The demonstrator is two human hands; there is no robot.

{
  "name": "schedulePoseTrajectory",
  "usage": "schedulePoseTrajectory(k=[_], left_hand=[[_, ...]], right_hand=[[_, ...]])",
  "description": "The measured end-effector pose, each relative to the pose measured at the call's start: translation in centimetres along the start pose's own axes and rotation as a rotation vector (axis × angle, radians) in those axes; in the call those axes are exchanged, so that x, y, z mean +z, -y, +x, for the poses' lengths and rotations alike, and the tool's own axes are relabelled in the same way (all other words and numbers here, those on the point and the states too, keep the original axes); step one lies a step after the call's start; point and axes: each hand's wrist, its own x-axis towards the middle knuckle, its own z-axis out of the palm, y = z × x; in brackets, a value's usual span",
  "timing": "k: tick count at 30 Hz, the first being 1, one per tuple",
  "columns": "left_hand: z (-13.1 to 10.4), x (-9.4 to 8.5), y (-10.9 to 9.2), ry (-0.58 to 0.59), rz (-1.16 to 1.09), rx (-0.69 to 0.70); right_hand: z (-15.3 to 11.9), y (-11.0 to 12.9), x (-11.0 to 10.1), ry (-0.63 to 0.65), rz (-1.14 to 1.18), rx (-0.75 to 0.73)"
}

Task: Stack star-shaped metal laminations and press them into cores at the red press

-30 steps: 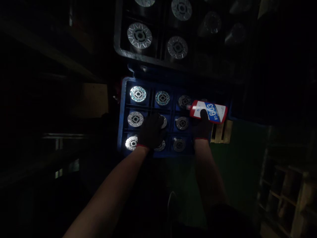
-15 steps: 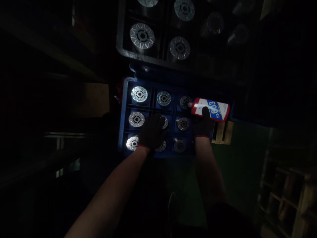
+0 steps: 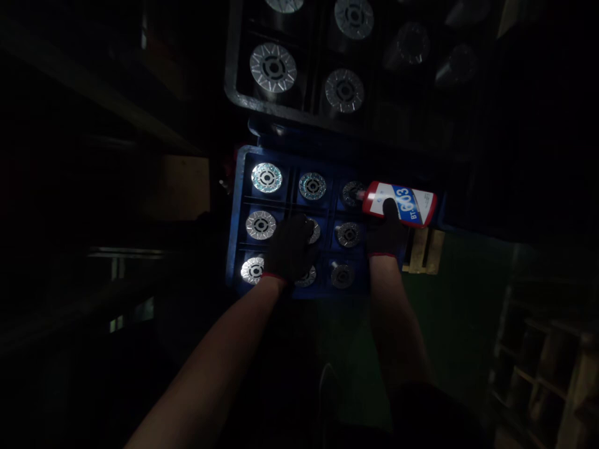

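Holding bottle (image 3: pixel 416 202) over crate (image 3: pixel 233 231) of discs (image 3: pixel 261 225)

Shiny ridged metal discs (image 3: pixel 261 225); smooth, glossy plastic bottle (image 3: pixel 407 204); blue plastic tray (image 3: pixel 233 224); matt cloth gloves (image 3: pixel 289 248); rough wooden pallet (image 3: pixel 433 252).

Obscured pts., mid. row: L hand (image 3: pixel 291 248) covered most of the 2nd disc (image 3: pixel 314 231). Btm. row: same hand partly covered the 1st disc (image 3: pixel 253 270) and adj. disc (image 3: pixel 307 276). R hand (image 3: pixel 386 236): fingers under the btl. (image 3: pixel 408 203) were hidden. Nozzle (image 3: pixel 360 196): contact w/ the disc behind it (image 3: pixel 350 193) could not be confirmed. Btl. fine print was too small to read. Upper tray (image 3: pixel 281 112): top side and corner disc (image 3: pixel 284 5) were cut off by frame edge; RH cyls. (image 3: pixel 412 43) were dim, details indistinct. L fingertips were lost in shadow.
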Motion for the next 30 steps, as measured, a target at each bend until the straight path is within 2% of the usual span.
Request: schedulePoseTrajectory(k=[3,7,20,24,30], left_hand=[[0.0,-0.2,-0.1,0.018,-0.014,-0.010],[0.1,-0.4,-0.1,0.032,-0.033,-0.024],[0.2,-0.4,-0.2,0.047,-0.026,-0.033],[0.2,-0.5,-0.2,0.051,-0.030,-0.042],[0.2,-0.4,-0.2,-0.006,0.020,0.012]], right_hand=[[-0.1,0.4,0.3,-0.026,0.102,-0.026],[-0.4,0.6,0.8,0.021,0.158,-0.058],[-0.3,0.9,2.2,-0.058,0.155,0.030],[-0.1,1.0,2.1,-0.048,0.146,0.022],[0.5,1.2,1.5,-0.031,0.176,-0.005]])
